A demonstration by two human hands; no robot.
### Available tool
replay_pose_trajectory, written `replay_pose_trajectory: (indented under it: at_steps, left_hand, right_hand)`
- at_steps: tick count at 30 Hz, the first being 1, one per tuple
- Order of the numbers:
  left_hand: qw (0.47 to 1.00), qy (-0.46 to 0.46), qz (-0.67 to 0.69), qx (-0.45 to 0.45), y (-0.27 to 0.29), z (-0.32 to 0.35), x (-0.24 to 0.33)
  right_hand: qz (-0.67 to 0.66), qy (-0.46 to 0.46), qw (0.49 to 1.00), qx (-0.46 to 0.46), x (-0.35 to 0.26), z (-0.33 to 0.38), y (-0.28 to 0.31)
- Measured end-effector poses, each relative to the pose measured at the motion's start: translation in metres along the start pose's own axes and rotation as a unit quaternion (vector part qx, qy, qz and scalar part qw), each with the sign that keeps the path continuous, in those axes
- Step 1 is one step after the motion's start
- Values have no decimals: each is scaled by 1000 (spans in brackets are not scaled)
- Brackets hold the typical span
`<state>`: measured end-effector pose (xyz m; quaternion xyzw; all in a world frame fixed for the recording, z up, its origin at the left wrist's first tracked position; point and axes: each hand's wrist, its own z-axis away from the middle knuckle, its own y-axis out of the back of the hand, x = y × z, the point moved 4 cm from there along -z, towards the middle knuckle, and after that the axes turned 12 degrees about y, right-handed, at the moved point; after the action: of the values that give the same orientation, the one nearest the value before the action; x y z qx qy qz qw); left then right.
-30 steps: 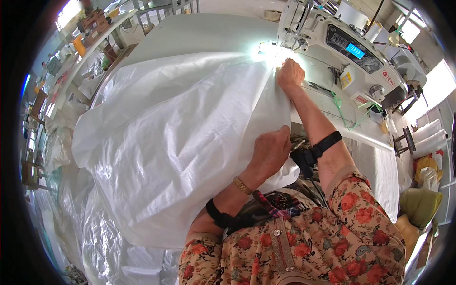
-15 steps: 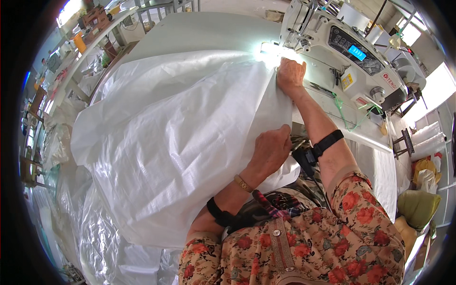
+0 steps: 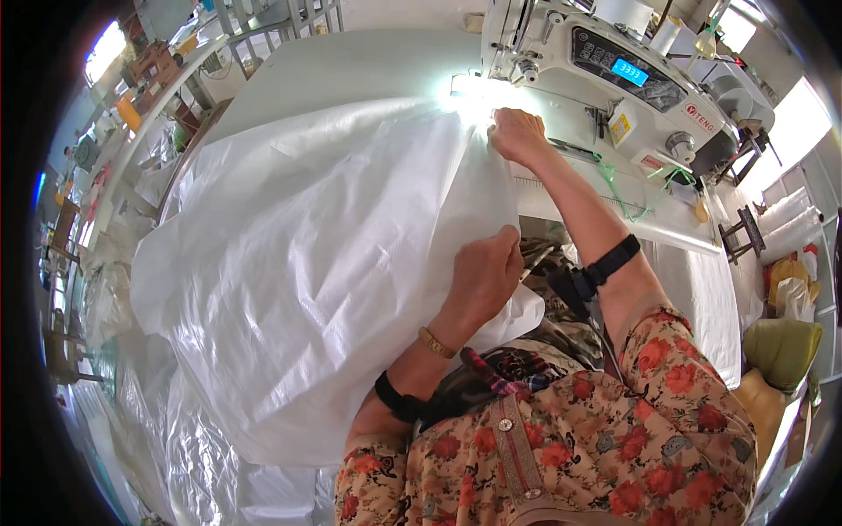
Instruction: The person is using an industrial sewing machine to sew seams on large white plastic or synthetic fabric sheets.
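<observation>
A large white woven plastic sheet (image 3: 298, 254) spreads over the left side of the table and hangs down toward my lap. Its far corner runs up to the brightly lit needle area of a white sewing machine (image 3: 645, 105); glare hides the needle and presser foot. Close to that light, my right hand (image 3: 517, 136) is closed on the sheet's right edge. My left hand (image 3: 484, 273), nearer to my body, pinches the same edge lower down, with the thumb on top. Between the two hands the edge is drawn fairly straight.
Dark thread snips (image 3: 570, 147) and tangled green string (image 3: 627, 197) lie on the machine bed right of my right hand. Clear plastic sheeting (image 3: 197, 438) is heaped at lower left. A cluttered side table (image 3: 145, 145) stands far left, and an olive cushion (image 3: 781, 352) sits at right.
The view has shifted, so the machine and table appear farther left. Both hands keep hold of the sheet's edge; the right hand sits slightly farther right of the lit needle area.
</observation>
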<state>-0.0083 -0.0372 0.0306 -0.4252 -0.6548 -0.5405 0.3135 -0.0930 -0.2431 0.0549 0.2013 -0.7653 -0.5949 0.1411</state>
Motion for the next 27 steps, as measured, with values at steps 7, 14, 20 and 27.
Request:
replay_pose_trajectory:
  at_steps: [7,14,20,27]
  left_hand:
    - [999,-7,-30,7,-4,1,4]
    - [999,-9,-49,5,-5,-1,5]
    - [994,-22,-98,42,-8,-18,8]
    - [990,22,-133,48,-6,-13,6]
  right_hand:
    - [17,16,999,-42,-15,20,13]
    - [46,51,998,3,-20,20,8]
    - [44,26,998,-43,-13,7,17]
    - [-70,-23,997,18,21,8,-6]
